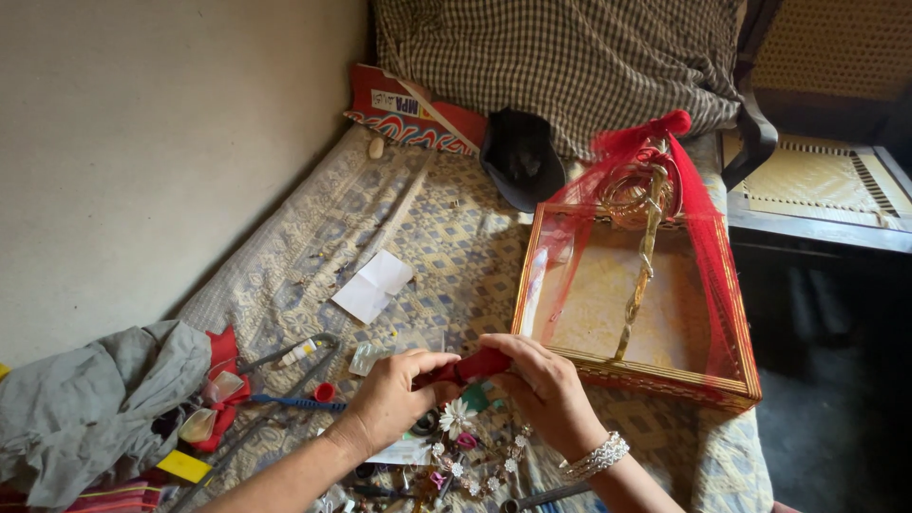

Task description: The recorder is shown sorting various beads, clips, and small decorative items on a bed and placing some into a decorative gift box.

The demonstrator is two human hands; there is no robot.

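My left hand point(394, 399) and my right hand point(541, 385) meet over the patterned bedsheet point(446, 237), both closed on a small red object point(480, 364) held between them. A beaded bracelet point(596, 457) circles my right wrist. Just below the hands lie a white artificial flower point(457, 416) and a strand of small beads and flowers point(494, 461). To the right stands a square gold-trimmed tray point(655, 375) draped with red net point(708, 228) and a twisted gold handle point(646, 256).
A folded white paper point(373, 285) lies on the sheet. Grey cloth point(95, 399) and red fabric point(223, 356) pile at left, with a blue tool point(285, 403) and a yellow tag point(183, 465). A checked blanket point(560, 57), dark cap point(521, 157), and woven chair point(817, 180) sit behind.
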